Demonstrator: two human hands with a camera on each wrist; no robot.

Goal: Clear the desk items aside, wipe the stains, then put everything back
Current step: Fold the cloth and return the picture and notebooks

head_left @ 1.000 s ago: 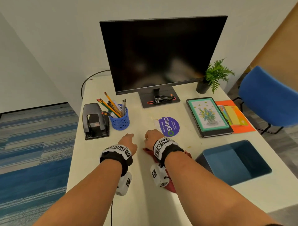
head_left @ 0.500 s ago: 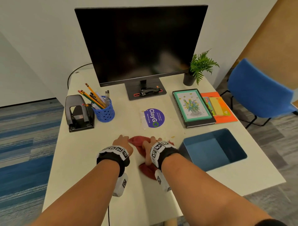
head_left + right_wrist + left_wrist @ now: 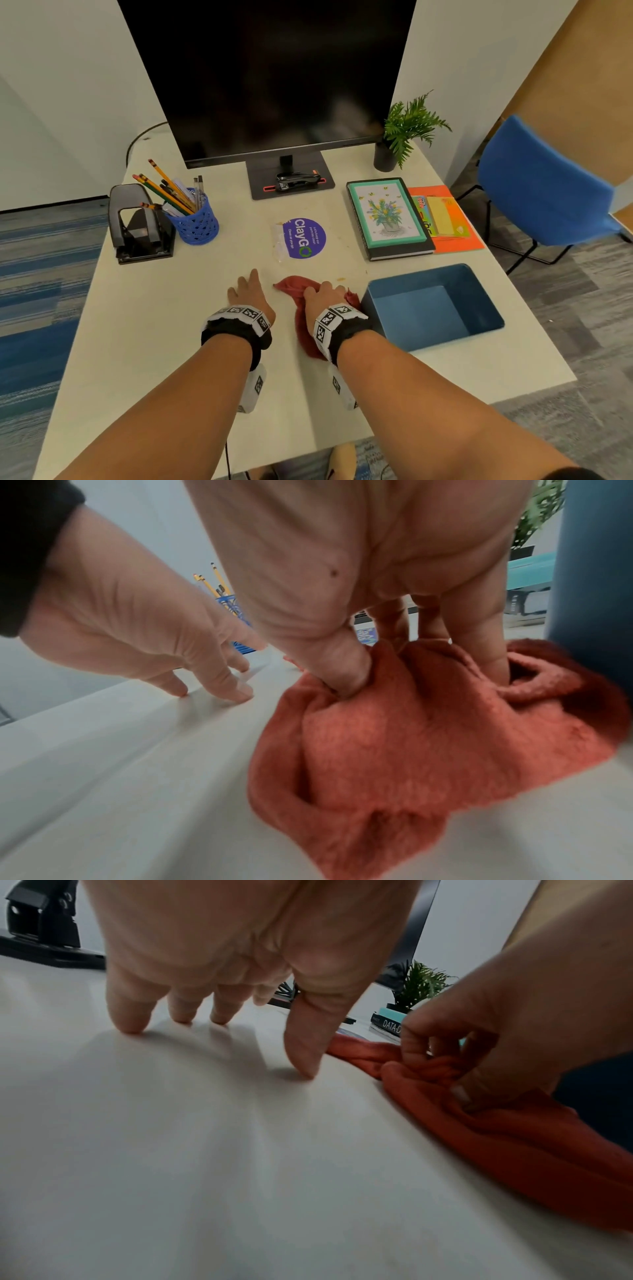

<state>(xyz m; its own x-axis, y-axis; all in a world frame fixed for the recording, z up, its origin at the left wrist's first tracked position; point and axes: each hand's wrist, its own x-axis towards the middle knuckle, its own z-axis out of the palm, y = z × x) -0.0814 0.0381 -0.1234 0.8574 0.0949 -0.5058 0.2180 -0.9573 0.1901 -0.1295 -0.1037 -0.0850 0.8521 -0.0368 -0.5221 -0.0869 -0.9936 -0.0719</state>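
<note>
Bunching a rust-red fuzzy cleaning cloth under its curled fingers and thumb, the right hand pins the fabric to the pale cream tabletop; the right wrist view shows the thumb dug into a fold and the fingers sunk into the pile. Most of the cloth trails back under the wrist toward the near edge, with one pointed corner sticking out forward and left. The left hand sits just beside it on the left, spread, fingertips propped on the bare surface and holding nothing, apart from the cloth by a narrow strip of tabletop.

Outward from the right hand, the relation that matters is straight ahead: a small yellowish-brown stain lies just beyond the knuckles, and fainter specks continue toward the round purple sticker further forward. Judging from this, the wipe would be a short push away from the body, and the right hand is clearly the nearer one.

An open blue rectangular bin stands close against the cloth's right side, so a sideways stroke that way looks blocked. A black-edged book with a flower cover lies beyond the bin. None of the desk items seems to have been cleared aside.
</note>
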